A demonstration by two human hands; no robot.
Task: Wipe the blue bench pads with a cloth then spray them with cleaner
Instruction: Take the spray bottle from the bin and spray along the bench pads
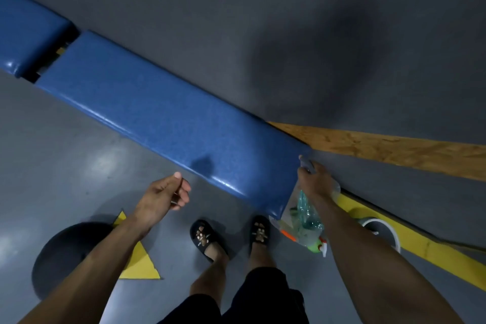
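Observation:
A long blue bench pad (163, 110) runs diagonally from upper left to lower right, and a shorter blue pad (29, 34) follows it across a gap at the far left. My right hand (317, 181) is at the long pad's near end, closed on the bunched top of a clear plastic bag (305, 218). The bag hangs below the hand and holds a green bottle with a white spray trigger (319, 246). My left hand (164, 196) hovers just in front of the pad's near edge, fingers loosely curled with nothing in them. No cloth is visible.
A dark grey dome (65, 252) sits on the floor at lower left beside a yellow triangle marking (139, 263). A wooden board (394, 150) and a yellow bar (426, 247) run off to the right, beside a white-rimmed round object (382, 231). My slippered feet (231, 234) stand by the pad.

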